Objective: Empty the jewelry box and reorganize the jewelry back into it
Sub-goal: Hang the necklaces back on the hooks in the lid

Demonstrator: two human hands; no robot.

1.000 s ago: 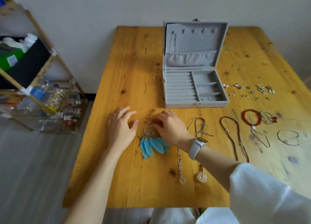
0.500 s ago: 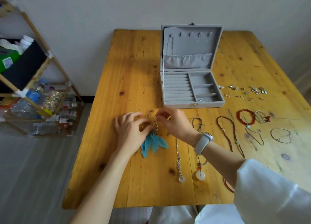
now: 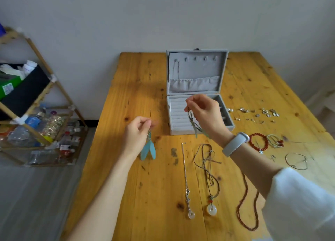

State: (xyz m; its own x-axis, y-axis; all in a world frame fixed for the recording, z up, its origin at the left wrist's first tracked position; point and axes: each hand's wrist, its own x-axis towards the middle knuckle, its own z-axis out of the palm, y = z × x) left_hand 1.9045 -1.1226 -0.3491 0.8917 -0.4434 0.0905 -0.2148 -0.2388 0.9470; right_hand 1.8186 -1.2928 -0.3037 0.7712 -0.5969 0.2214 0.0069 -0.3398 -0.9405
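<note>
with one feather earring (image 3: 148,148) pinched in the left hand (image 3: 135,134) and its twin (image 3: 194,123) pinched in the right hand (image 3: 203,112), each hangs free, likely to separate them. the open box (image 3: 196,96) sits toward the tabletop's far edge, compartments waiting.

Bare table (image 3: 137,88) left of box (image 3: 197,68)

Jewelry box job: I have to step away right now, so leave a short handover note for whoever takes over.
Left hand pinches a blue feather earring above the table. Right hand pinches the second feather earring in front of the open jewelry box.
Done: the visible compartments look nearly empty; necklaces, bracelets and small silver pieces lie on the table.
Left: put both earrings and all the rest back in the box, sorted.
</note>
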